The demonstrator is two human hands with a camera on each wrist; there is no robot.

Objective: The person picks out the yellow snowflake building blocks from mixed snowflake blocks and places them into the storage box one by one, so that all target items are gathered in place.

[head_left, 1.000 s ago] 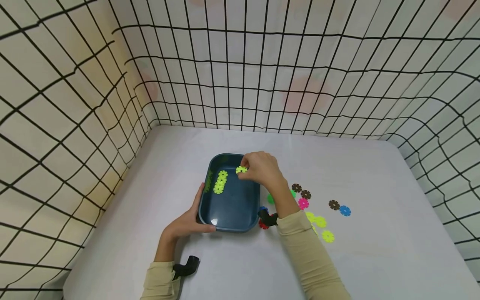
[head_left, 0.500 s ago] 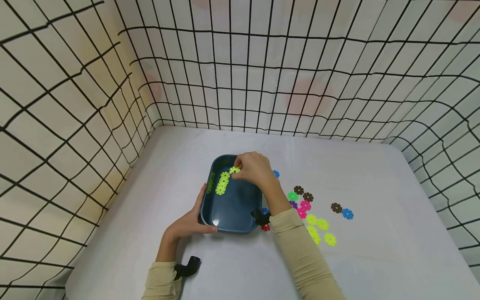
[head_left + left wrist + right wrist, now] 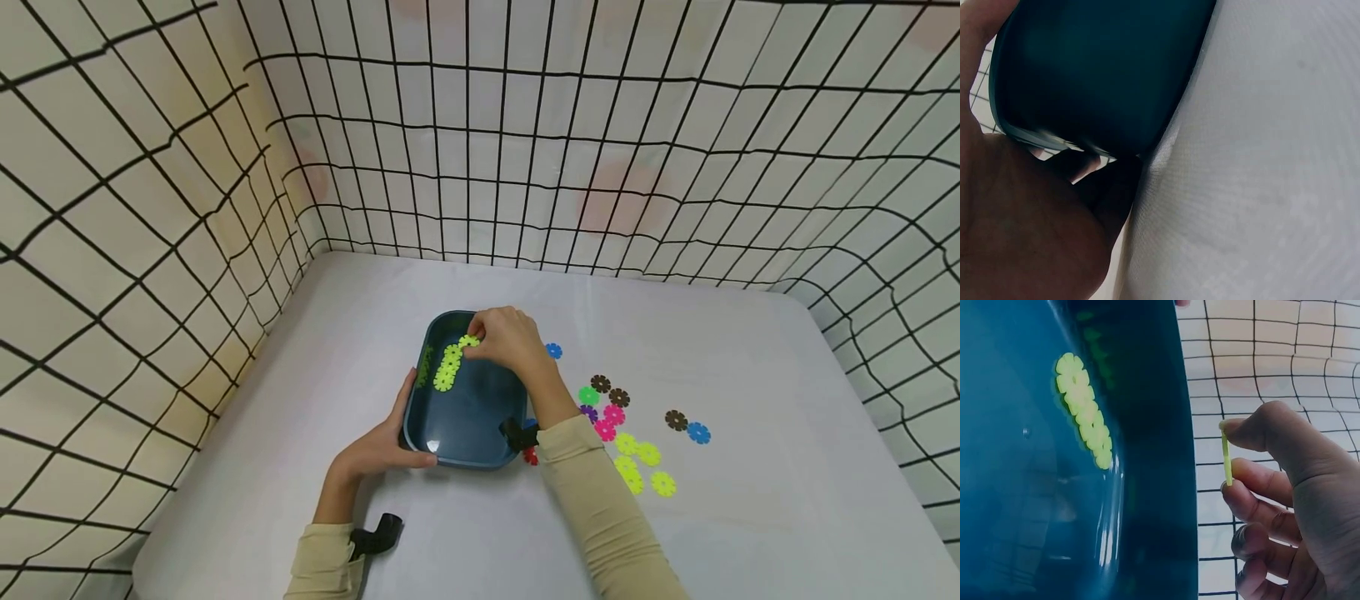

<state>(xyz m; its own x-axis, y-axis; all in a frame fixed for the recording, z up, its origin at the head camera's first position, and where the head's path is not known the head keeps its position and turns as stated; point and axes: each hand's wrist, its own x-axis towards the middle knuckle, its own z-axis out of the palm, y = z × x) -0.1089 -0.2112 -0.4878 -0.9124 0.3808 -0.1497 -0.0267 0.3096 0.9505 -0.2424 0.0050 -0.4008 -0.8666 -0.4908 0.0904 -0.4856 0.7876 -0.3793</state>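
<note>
In the head view a dark blue tray [image 3: 480, 408] sits on the white table. My left hand [image 3: 373, 450] grips its near left corner, thumb at the front edge and fingers along the left side. Over the tray's far part my right hand [image 3: 512, 340] pinches a yellow-green notched disc [image 3: 469, 341] between thumb and fingers. In the right wrist view this disc [image 3: 1227, 456] appears edge-on. Inside the tray, a row of overlapping yellow-green discs [image 3: 447, 368] lies near the left wall. The left wrist view shows the tray's outer wall [image 3: 1104, 69] against my palm.
To the tray's right lie loose notched discs: yellow-green [image 3: 663, 484], pink [image 3: 613, 414], green [image 3: 588, 396], brown [image 3: 676, 420], blue [image 3: 698, 432] and red [image 3: 531, 456]. Black wire mesh [image 3: 480, 133] stands along the back and sides. Black devices [image 3: 377, 534] are on both wrists.
My right hand has moved a little left with its disc, closer to the row, and barely moved in the last half second. The left hand stays at the tray's corner.
</note>
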